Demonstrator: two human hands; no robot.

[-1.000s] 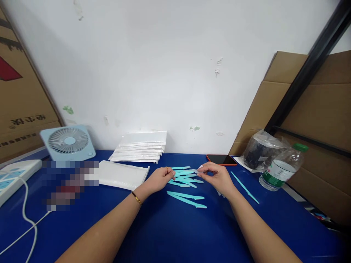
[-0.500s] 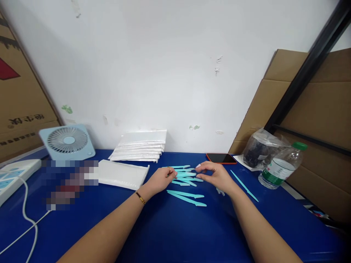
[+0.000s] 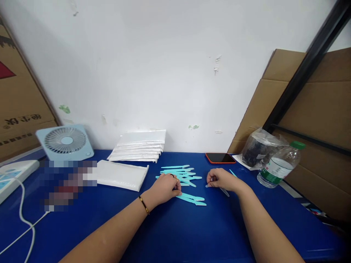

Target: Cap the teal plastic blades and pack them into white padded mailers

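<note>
My left hand is closed, fingertips on the handles of two turquoise eyebrow razors that lie side by side; the far ends of their handles are hidden under it. Just behind that hand a loose pile of eyebrow razors is spread, blades pointing right. To the right, my right hand is low at the table with fingers pinched on a small translucent piece, perhaps a blade cap. Another clear piece shows beneath that hand. One more razor is mostly hidden behind the wrist.
A white padded packet lies on the left, with a stack of similar packets by the wall. A blue fan and a power strip are far left. A phone, bagged cup and water bottle stand right.
My left hand has come from the pile toward me, onto the two nearer razors. My right hand has left the pile, moving right and down to the clear pieces.
</note>
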